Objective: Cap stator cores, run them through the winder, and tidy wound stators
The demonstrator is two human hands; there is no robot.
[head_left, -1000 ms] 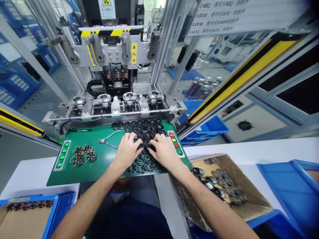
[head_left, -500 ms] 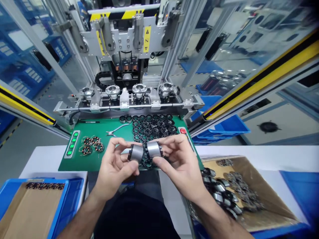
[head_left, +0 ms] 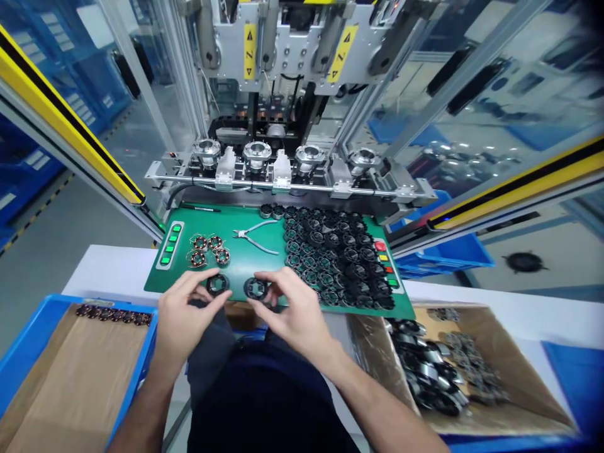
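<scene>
Ring shift: since the earlier frame, left ring (head_left: 226, 284) and right ring (head_left: 248, 288) have moved left, drawn apart and turned open ends up.
Place: at the green surface's (head_left: 236, 268) front edge; contact cannot be told.
Left hand (head_left: 182, 318): half-curled, pinching left ring.
Right hand (head_left: 299, 314): likewise, on right ring.
Side grip: seemingly keeps the bores clear.
Bore axes: point upward; no clear long axis.

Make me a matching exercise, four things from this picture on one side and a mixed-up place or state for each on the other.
1. Left hand
2. Pliers
3. Red button
4. Copper-wound rings

A. Lying spread open
B. In a cluster of four
C. Near the green board's right edge
D. Holding a dark ring

Pairs: 1-D, 2-A, 3-C, 4-B
</scene>
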